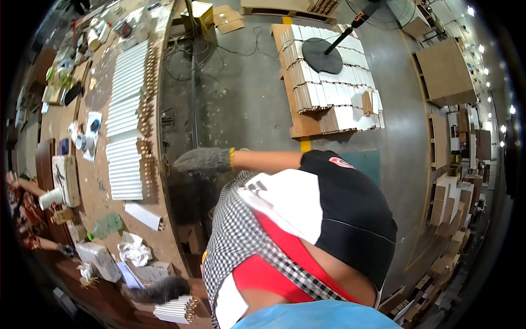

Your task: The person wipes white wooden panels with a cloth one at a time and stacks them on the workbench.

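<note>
My right hand point(203, 160), in a grey knit glove with a yellow cuff, hangs beside the bench edge. Its fingers are loosely stretched toward the bench, and nothing shows in them. Lower left, my left hand point(158, 289) wears a dark grey glove and is smeared by motion, so its fingers cannot be read. Just below it lies a small bundle of white strips point(174, 310) with brown ends; whether the glove touches them is unclear. Along the bench stretches a long row of similar white strips point(126, 126). A single white piece point(142, 215) rests apart, nearer me.
The brown workbench point(93, 181) also bears crumpled white paper point(134, 249), a green plastic bottle point(106, 226) and a white-grey block point(98, 261). To the right, white panels point(334, 82) are stacked on a pallet beside a standing fan point(323, 54). Another person's arm point(27, 186) shows far left.
</note>
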### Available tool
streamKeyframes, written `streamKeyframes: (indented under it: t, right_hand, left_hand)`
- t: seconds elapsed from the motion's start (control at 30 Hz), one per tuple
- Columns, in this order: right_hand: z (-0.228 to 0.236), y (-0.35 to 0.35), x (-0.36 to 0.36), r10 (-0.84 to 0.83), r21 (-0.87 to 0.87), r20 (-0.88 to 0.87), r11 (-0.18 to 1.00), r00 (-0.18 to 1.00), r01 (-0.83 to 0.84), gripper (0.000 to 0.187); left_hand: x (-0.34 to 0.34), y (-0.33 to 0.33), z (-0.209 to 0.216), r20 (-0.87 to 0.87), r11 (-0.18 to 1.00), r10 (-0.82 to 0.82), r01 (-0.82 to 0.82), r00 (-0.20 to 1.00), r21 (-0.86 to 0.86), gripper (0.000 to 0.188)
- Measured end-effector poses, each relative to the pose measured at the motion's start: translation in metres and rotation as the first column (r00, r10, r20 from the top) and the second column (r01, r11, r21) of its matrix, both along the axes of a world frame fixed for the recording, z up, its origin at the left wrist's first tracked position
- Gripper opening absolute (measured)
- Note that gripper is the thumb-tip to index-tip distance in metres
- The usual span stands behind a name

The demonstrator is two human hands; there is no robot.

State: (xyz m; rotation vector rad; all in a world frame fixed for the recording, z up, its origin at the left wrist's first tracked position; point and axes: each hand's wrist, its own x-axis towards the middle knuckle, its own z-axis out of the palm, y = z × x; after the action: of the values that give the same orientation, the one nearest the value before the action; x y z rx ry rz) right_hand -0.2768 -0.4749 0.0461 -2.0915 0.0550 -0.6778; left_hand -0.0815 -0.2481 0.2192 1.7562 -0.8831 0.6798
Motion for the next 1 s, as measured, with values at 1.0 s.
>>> streamKeyframes:
  t: [1.0]
  right_hand:
    - [-0.076,-0.347,-0.422,-0.918,-0.633,-0.391,0.321,0.068,0.704,0.026]
  left_hand:
    - [-0.071,-0.511,-0.097,-0.395,0.002,-0.663,0.530,0.636,0.848,0.053]
